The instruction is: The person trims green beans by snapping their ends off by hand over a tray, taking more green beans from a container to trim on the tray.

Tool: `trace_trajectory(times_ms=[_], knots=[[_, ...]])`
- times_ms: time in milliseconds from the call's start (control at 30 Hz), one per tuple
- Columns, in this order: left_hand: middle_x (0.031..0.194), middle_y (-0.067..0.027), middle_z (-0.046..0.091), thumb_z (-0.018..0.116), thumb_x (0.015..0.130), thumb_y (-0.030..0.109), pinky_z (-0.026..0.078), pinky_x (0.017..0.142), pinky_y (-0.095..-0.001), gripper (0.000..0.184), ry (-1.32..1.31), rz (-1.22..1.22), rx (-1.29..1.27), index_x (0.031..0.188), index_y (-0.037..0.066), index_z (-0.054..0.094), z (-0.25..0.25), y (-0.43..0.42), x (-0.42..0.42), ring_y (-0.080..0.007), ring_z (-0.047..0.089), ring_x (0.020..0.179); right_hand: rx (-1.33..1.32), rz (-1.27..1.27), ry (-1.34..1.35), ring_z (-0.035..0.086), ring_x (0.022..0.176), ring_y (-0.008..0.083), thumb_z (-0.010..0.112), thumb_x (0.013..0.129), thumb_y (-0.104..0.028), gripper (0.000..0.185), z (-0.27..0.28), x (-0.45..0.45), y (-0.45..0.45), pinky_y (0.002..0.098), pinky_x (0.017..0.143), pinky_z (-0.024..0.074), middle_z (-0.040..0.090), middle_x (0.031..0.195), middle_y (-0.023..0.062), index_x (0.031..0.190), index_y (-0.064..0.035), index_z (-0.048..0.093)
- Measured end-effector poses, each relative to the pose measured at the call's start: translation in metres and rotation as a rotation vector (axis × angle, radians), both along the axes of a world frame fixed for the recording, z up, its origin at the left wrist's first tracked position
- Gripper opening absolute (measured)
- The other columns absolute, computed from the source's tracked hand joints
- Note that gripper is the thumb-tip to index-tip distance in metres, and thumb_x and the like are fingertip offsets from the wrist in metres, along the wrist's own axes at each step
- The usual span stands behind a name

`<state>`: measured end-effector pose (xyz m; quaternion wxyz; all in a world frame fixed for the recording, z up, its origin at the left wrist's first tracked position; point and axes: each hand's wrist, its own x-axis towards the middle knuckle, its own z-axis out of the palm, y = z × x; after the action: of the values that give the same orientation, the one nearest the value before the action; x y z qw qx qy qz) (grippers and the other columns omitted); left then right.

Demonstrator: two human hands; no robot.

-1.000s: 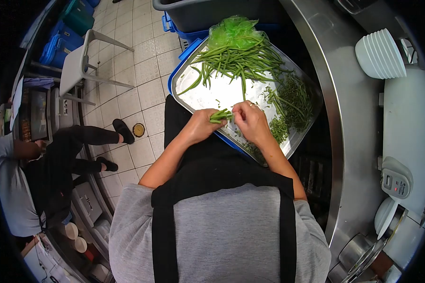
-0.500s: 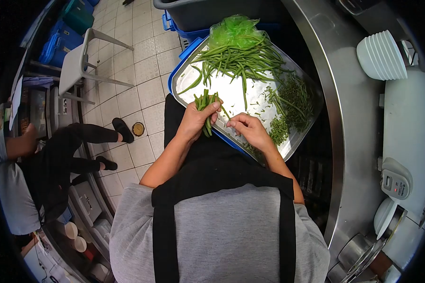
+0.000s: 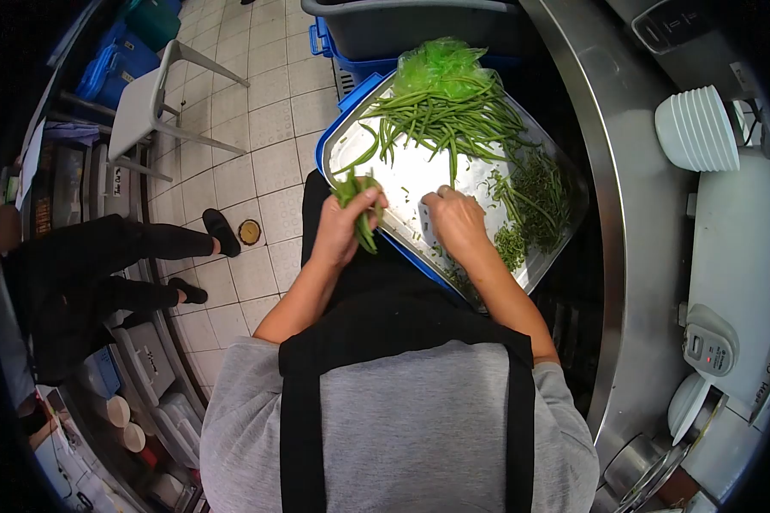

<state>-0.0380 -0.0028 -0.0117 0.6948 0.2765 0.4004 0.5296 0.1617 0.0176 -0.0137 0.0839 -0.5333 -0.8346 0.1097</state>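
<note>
My left hand is closed around a bunch of green beans at the left rim of the metal tray. Over the tray's middle is my right hand, fingers curled together; whatever they pinch, if anything, is hidden. One long bean hangs down from the pile and ends just above that hand. The pile of whole green beans lies across the far part of the tray, against a green plastic bag. Small trimmed bits are heaped along the right side.
A steel counter edge curves along my right, with stacked white bowls on it. Beyond the tray stands a grey bin. To the left are a stool and another person's legs on the tiled floor.
My right hand has moved away from the bunch, forward over the tray with its back turned up. My left hand still holds the beans, slightly lower and left. The view has shifted slightly.
</note>
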Motion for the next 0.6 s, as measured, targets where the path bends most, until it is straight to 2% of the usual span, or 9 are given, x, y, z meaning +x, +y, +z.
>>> trace_trajectory(times_ms=[67,100,167,267,367,467,600], knots=[[0.078,-0.0056,0.062,0.06,0.089,0.017,0.041,0.05,-0.0199,0.015,-0.016,0.068,-0.034,0.093,0.003,0.059,-0.002,0.001,-0.015,-0.0093,0.053,0.059,0.142,0.071,0.061,0.062,0.077,0.0291,0.056,0.073,-0.007,0.01,-0.005,-0.018,0.016,0.0415,0.067,0.0498,0.058,0.073,0.0127,0.068,-0.0036,0.064],[0.077,-0.0054,0.061,0.06,0.089,0.017,0.041,0.049,-0.0197,0.015,-0.028,0.102,-0.052,0.094,0.003,0.058,-0.001,0.0,-0.02,-0.0096,0.054,0.059,0.083,0.091,0.038,0.061,0.082,0.0302,0.056,0.074,-0.008,0.009,-0.004,-0.03,0.026,0.0411,0.073,0.0491,0.061,0.083,0.0153,0.071,-0.0027,0.063],[0.078,-0.0048,0.06,0.059,0.09,0.017,0.042,0.053,-0.0212,0.015,-0.037,0.133,-0.062,0.097,0.003,0.057,-0.002,-0.003,-0.029,-0.0105,0.055,0.063,0.15,0.172,0.017,0.058,0.102,0.0322,0.058,0.079,-0.012,0.023,-0.01,-0.051,0.044,0.0393,0.085,0.0462,0.059,0.112,0.0193,0.099,-0.0036,0.064],[0.079,-0.0039,0.059,0.058,0.09,0.017,0.042,0.056,-0.0225,0.016,-0.057,0.15,-0.095,0.1,0.004,0.055,-0.001,-0.006,-0.034,-0.0111,0.054,0.066,0.303,0.188,0.102,0.051,0.114,0.0336,0.056,0.081,-0.011,0.032,-0.023,-0.077,0.059,0.0391,0.09,0.0433,0.048,0.13,0.0212,0.112,-0.0032,0.059],[0.079,-0.004,0.059,0.058,0.09,0.017,0.043,0.056,-0.0229,0.016,-0.074,0.166,-0.094,0.1,0.003,0.056,-0.005,-0.005,-0.035,-0.0112,0.054,0.066,0.314,0.165,0.016,0.047,0.118,0.033,0.055,0.08,-0.009,0.035,-0.044,-0.079,0.062,0.0389,0.09,0.043,0.044,0.134,0.0199,0.115,-0.0012,0.057],[0.079,-0.0042,0.059,0.059,0.09,0.017,0.043,0.056,-0.0235,0.017,-0.068,0.166,-0.095,0.099,0.003,0.056,-0.005,-0.003,-0.035,-0.0115,0.054,0.065,0.211,0.27,0.001,0.047,0.118,0.033,0.056,0.079,-0.009,0.039,-0.046,-0.061,0.048,0.0383,0.092,0.0428,0.048,0.131,0.0189,0.117,0.0004,0.055],[0.075,-0.004,0.06,0.06,0.089,0.016,0.044,0.055,-0.0237,0.014,-0.051,0.19,-0.095,0.096,0.004,0.057,-0.006,0.006,-0.032,-0.0116,0.055,0.063,0.182,0.357,0.118,0.05,0.117,0.0316,0.057,0.076,-0.004,0.037,-0.042,-0.011,0.008,0.0374,0.095,0.0422,0.054,0.124,0.0161,0.112,0.0019,0.057]])
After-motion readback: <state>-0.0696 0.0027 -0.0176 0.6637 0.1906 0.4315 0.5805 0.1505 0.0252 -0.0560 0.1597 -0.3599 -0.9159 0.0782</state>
